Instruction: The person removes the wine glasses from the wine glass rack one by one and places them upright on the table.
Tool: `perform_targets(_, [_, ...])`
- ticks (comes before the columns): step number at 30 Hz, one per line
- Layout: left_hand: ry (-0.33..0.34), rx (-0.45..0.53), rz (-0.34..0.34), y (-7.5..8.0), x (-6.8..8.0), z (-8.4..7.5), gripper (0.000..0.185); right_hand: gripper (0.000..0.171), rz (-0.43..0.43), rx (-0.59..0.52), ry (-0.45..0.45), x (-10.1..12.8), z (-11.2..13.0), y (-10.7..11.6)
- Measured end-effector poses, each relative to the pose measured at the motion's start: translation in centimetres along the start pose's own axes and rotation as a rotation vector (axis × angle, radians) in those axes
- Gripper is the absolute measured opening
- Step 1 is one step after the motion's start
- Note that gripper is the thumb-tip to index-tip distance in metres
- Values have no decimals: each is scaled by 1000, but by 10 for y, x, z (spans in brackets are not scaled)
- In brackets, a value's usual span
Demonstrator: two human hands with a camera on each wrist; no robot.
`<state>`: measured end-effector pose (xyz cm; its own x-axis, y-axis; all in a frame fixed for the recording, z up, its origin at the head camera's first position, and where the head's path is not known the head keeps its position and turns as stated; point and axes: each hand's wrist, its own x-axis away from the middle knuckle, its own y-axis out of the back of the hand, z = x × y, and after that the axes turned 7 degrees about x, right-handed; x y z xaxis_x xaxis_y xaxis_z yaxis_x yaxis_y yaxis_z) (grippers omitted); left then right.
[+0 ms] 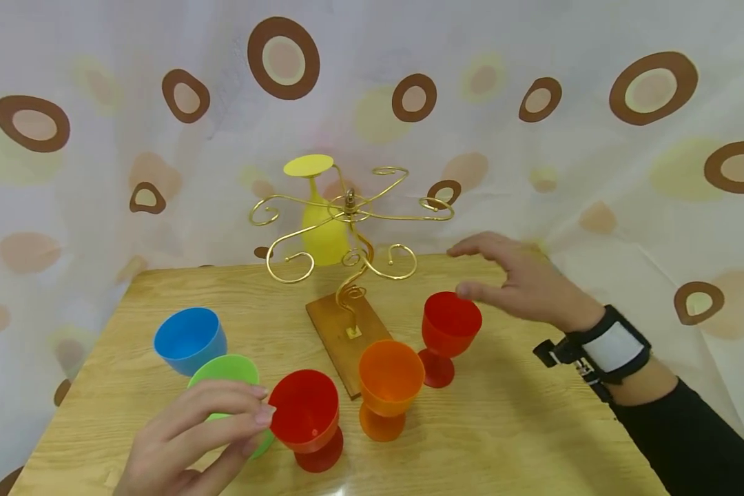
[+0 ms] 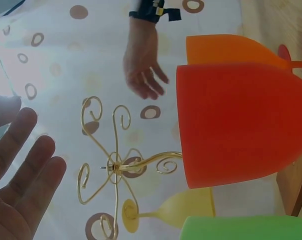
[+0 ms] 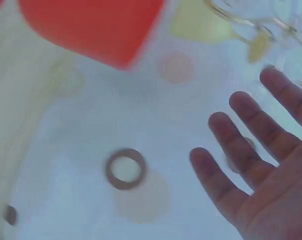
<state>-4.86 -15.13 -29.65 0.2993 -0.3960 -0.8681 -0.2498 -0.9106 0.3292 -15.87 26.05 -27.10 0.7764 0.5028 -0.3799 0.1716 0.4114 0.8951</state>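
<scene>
My left hand (image 1: 201,441) is beside the near red goblet (image 1: 306,413), its fingers loosely bent. The left wrist view shows those fingers (image 2: 36,170) apart from the red cup, holding nothing. Behind this hand stands a green goblet (image 1: 226,370), partly hidden. My right hand (image 1: 521,282) hovers above and right of the other red goblet (image 1: 451,324), fingers spread and empty in the right wrist view. An orange goblet (image 1: 390,379) stands upright between the two red ones. A yellow goblet (image 1: 325,234) hangs upside down on the gold wire rack (image 1: 350,210).
A blue cup (image 1: 191,341) stands at the left of the wooden table (image 1: 130,413). The rack's wooden base (image 1: 347,344) lies mid-table, and its curled arms spread above. Behind hangs a patterned cloth (image 1: 359,41).
</scene>
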Motion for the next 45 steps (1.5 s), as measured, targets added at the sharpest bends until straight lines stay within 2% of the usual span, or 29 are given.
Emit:
perform_targets(5, [-47,3,-12,-5,-5,1,21,15,-262,23,108,-30,26,61])
perform_targets(8, [-68,-8,0,-6,-8,3,20,9,-297,64,180,-56,41,84])
perform_targets(12, [-89,-35,27,-6,-9,6,20,17,-180,243,248,-99,33,92])
perform_targets(15, [-100,-46,37,-7,-9,8,19,29,-31,420,259,-132,22,92])
perform_targets(17, [-105,-45,36,-7,-9,8,19,36,81,492,244,-153,19,90])
perform_targets(22, [-68,-50,44,-5,-7,6,19,56,356,593,179,-201,21,82])
perform_targets(25, [-93,-59,37,-6,-8,8,18,71,511,634,91,-225,27,73])
perform_targets(28, [-144,-65,17,-7,-9,10,17,80,615,608,20,-243,32,61])
perform_targets(30, [-151,-73,10,-8,-9,10,17,83,658,574,-6,-251,35,54])
perform_targets(35, [-150,-69,6,-10,-8,10,17,84,705,521,29,-264,43,40])
perform_targets(41, [-185,-70,-6,-11,-9,9,15,71,696,508,108,-273,49,33])
perform_targets(45, [-200,-74,-21,-12,-9,8,14,71,684,484,130,-277,50,29])
